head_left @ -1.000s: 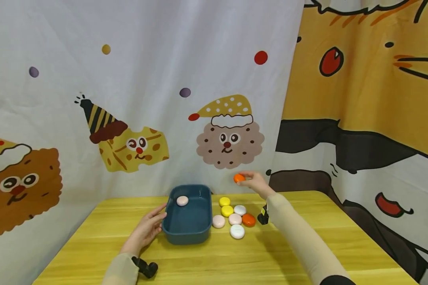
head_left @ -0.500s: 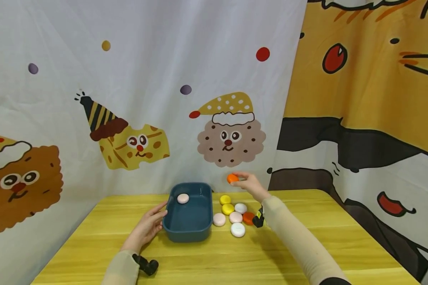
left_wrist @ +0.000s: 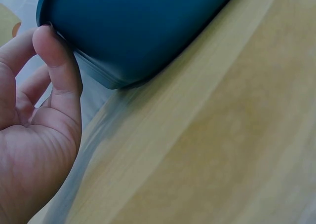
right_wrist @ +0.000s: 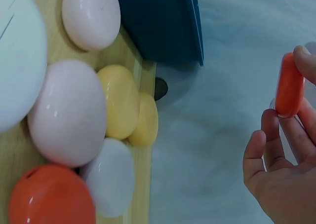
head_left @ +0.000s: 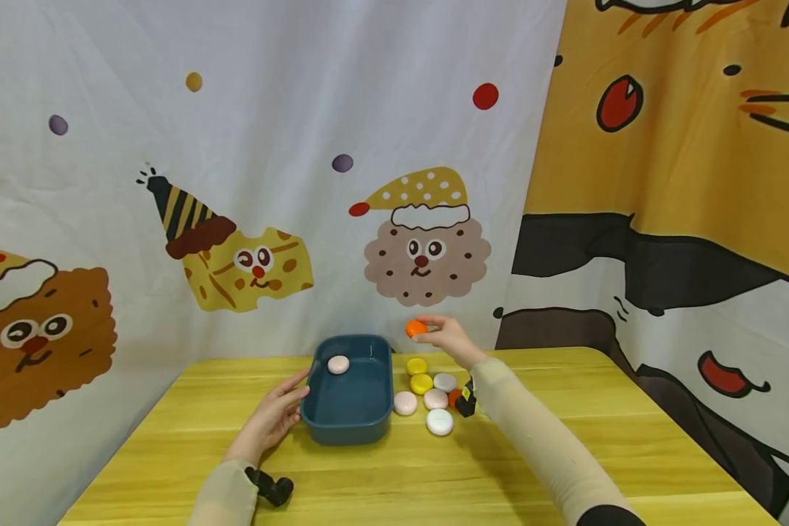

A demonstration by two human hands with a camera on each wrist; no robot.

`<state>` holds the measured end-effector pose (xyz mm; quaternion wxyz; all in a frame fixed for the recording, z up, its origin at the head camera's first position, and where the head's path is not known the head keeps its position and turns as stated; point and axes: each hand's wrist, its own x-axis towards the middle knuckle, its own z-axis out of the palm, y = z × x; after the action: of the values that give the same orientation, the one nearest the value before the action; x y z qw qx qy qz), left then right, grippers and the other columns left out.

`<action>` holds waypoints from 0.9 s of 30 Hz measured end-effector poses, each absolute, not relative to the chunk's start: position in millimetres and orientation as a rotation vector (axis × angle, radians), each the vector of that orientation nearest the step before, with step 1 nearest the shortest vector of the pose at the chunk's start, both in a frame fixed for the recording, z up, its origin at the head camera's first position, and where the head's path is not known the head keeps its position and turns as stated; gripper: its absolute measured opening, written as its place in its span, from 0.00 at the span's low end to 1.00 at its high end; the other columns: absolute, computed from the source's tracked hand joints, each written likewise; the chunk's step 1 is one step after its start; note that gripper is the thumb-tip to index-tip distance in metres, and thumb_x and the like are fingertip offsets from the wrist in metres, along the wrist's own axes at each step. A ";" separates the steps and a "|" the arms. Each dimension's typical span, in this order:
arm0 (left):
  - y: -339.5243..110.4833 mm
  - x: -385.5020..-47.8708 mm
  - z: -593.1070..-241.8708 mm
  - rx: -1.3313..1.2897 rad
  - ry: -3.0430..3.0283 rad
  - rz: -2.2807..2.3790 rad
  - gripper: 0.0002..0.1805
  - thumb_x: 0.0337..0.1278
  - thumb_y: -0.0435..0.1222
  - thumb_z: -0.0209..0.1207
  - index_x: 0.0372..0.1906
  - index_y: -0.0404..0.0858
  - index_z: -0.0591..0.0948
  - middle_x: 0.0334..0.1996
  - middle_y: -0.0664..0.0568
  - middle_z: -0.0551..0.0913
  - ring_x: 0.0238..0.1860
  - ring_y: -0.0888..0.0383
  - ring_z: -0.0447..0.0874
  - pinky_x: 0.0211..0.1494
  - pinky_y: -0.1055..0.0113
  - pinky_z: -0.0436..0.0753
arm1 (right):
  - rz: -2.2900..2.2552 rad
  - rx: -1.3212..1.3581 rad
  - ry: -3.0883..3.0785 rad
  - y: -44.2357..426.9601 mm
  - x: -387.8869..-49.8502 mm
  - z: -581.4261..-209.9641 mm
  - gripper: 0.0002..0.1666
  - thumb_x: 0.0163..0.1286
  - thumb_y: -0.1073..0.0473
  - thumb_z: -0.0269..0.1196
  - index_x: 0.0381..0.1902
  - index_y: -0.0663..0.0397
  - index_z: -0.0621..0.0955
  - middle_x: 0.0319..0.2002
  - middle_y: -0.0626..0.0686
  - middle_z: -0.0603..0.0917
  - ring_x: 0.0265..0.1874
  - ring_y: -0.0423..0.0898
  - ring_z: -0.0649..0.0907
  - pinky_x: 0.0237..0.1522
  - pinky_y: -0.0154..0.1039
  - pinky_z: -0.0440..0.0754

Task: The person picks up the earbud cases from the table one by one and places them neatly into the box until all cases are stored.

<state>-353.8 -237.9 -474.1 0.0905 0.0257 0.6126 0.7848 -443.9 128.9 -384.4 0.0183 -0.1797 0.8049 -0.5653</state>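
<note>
holding an orange disc (head_left: 416,329) at the right hand's (head_left: 452,340) fingertips (right_wrist: 307,65)

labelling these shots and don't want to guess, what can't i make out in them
Head view: part of the lower orange disc, behind the right wrist camera.
Left wrist view: the bin's inside, hidden by its wall; its upper part, cut off by the top edge.
Right wrist view: part of the right hand, past the right edge; part of the held disc, behind the thumb.
</note>
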 end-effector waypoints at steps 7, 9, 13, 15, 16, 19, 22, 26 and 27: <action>-237.9 -353.0 -473.1 0.080 1.817 2.330 0.35 0.69 0.36 0.56 0.76 0.41 0.57 0.45 0.50 0.77 0.21 0.65 0.73 0.26 0.76 0.75 | -1.728 -0.578 2.535 113.2 -445.8 -382.1 0.37 0.58 0.56 0.72 0.64 0.59 0.75 0.58 0.54 0.79 0.46 0.50 0.80 0.47 0.46 0.76; -237.9 -353.2 -473.5 0.079 1.818 2.333 0.35 0.68 0.36 0.56 0.76 0.41 0.57 0.45 0.50 0.77 0.21 0.65 0.73 0.26 0.76 0.75 | -1.735 -0.582 2.527 109.1 -447.1 -382.5 0.37 0.57 0.57 0.73 0.64 0.59 0.76 0.58 0.53 0.79 0.46 0.50 0.80 0.48 0.46 0.76; -237.7 -354.0 -474.6 0.080 1.816 2.337 0.35 0.68 0.36 0.57 0.76 0.40 0.57 0.46 0.49 0.77 0.21 0.65 0.73 0.26 0.76 0.75 | -1.745 -0.609 2.508 101.4 -448.7 -383.0 0.36 0.57 0.58 0.73 0.63 0.59 0.76 0.58 0.53 0.79 0.47 0.50 0.80 0.52 0.48 0.75; -237.2 -354.7 -475.0 0.072 1.811 2.344 0.35 0.68 0.36 0.57 0.76 0.40 0.57 0.45 0.49 0.77 0.20 0.65 0.73 0.25 0.76 0.75 | -1.747 -0.630 2.500 97.6 -447.9 -382.5 0.37 0.57 0.59 0.73 0.64 0.60 0.76 0.57 0.54 0.80 0.46 0.50 0.81 0.53 0.49 0.75; -236.9 -355.0 -475.1 0.071 1.810 2.346 0.35 0.68 0.36 0.57 0.76 0.39 0.57 0.45 0.49 0.77 0.21 0.65 0.73 0.25 0.76 0.75 | -1.749 -0.639 2.494 95.8 -447.5 -382.3 0.37 0.57 0.59 0.73 0.64 0.61 0.75 0.57 0.54 0.80 0.46 0.50 0.81 0.53 0.49 0.76; -236.0 -355.4 -475.5 0.063 1.805 2.351 0.35 0.68 0.35 0.56 0.76 0.39 0.57 0.43 0.50 0.78 0.21 0.64 0.73 0.25 0.76 0.75 | -1.751 -0.665 2.475 89.9 -447.2 -381.9 0.37 0.57 0.59 0.73 0.63 0.62 0.75 0.56 0.55 0.80 0.44 0.50 0.82 0.54 0.49 0.76; -235.9 -355.1 -475.2 0.061 1.805 2.352 0.35 0.68 0.35 0.56 0.76 0.39 0.57 0.41 0.51 0.78 0.21 0.64 0.73 0.25 0.76 0.75 | -1.741 -0.688 2.461 83.9 -447.0 -381.1 0.37 0.57 0.60 0.73 0.64 0.63 0.75 0.56 0.56 0.80 0.43 0.50 0.82 0.52 0.48 0.78; -236.3 -355.1 -474.7 0.054 1.801 2.357 0.35 0.68 0.35 0.56 0.76 0.39 0.57 0.40 0.51 0.78 0.21 0.64 0.73 0.25 0.76 0.75 | -1.717 -0.697 2.456 76.4 -445.5 -379.1 0.36 0.58 0.60 0.72 0.64 0.63 0.75 0.55 0.56 0.80 0.42 0.49 0.82 0.46 0.43 0.81; -236.5 -355.1 -474.6 0.052 1.801 2.356 0.35 0.68 0.35 0.56 0.76 0.39 0.57 0.40 0.51 0.78 0.21 0.64 0.73 0.25 0.76 0.75 | -1.715 -0.691 2.454 74.9 -445.7 -379.2 0.36 0.58 0.60 0.72 0.64 0.62 0.75 0.55 0.56 0.80 0.41 0.49 0.83 0.45 0.43 0.81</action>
<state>-355.1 -236.5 -474.6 0.0875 0.0174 0.6049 0.7913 -445.7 74.9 -379.2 0.0344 -0.2247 0.7983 -0.5578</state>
